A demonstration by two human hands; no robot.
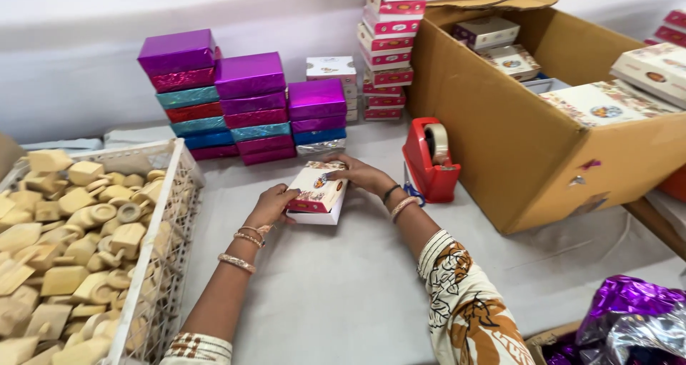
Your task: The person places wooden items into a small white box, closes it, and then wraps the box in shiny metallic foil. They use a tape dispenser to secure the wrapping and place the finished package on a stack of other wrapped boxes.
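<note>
Left hand point(272, 205) and right hand point(363, 173) both grip one small printed cardboard box point(317, 191), rectangular, white-sided, lying on the grey cloth-covered counter point(343, 286). Behind it: three stacks of foil-wrapped boxes point(246, 104), glossy purple, teal and red. One red plastic tape dispenser point(430, 159) stands just right of the hands. One white plastic lattice crate point(166, 258) holds many tan blocks and rings. One large corrugated carton point(514, 143) holds more printed boxes.

Grey-clothed table point(343, 293) — foil boxes point(246, 107), crate point(168, 265), carton point(514, 143), tape dispenser point(429, 161).
</note>
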